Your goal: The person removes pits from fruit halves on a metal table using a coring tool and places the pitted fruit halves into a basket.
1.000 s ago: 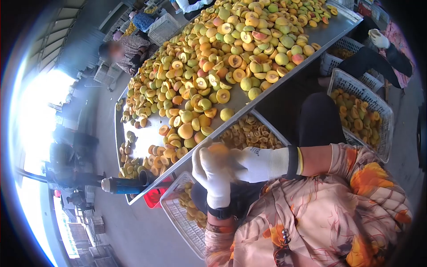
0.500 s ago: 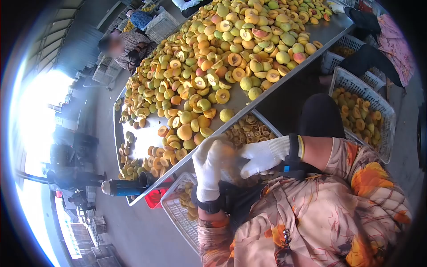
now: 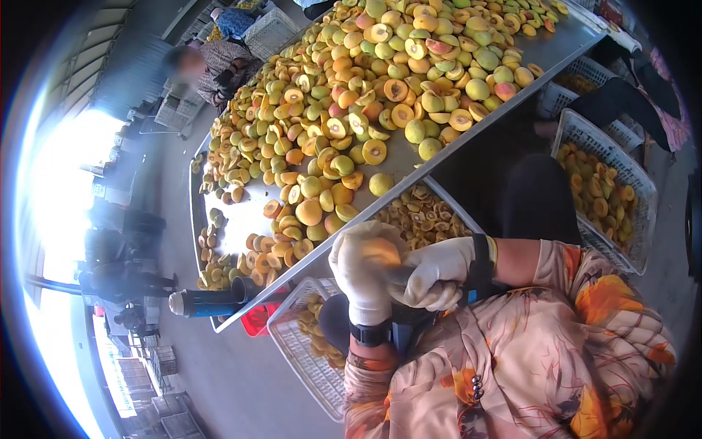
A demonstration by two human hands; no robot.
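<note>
My left hand (image 3: 360,272), in a white glove, is closed on an orange peach half (image 3: 382,253), blurred by motion. My right hand (image 3: 440,272), gloved too, is curled round a dark tool (image 3: 399,276). Its end meets the fruit, and blur hides its exact kind. Both hands meet above my lap, beside the metal table's edge. Heaped on the table (image 3: 409,167) are halved and whole yellow-green peaches (image 3: 314,146). Just beyond my hands, a bin holds small brownish fruit pieces (image 3: 424,219).
A white crate (image 3: 643,219) of peach halves stands at right; another crate (image 3: 292,344) with fruit is at left below the table. A blue cylinder (image 3: 197,304) and a red container (image 3: 256,320) are near the table corner. Another person (image 3: 219,66) works across the table.
My hands have come closer together, and orange fruit now shows in my left hand. My right fingers have curled round the dark tool. The view has shifted slightly.
</note>
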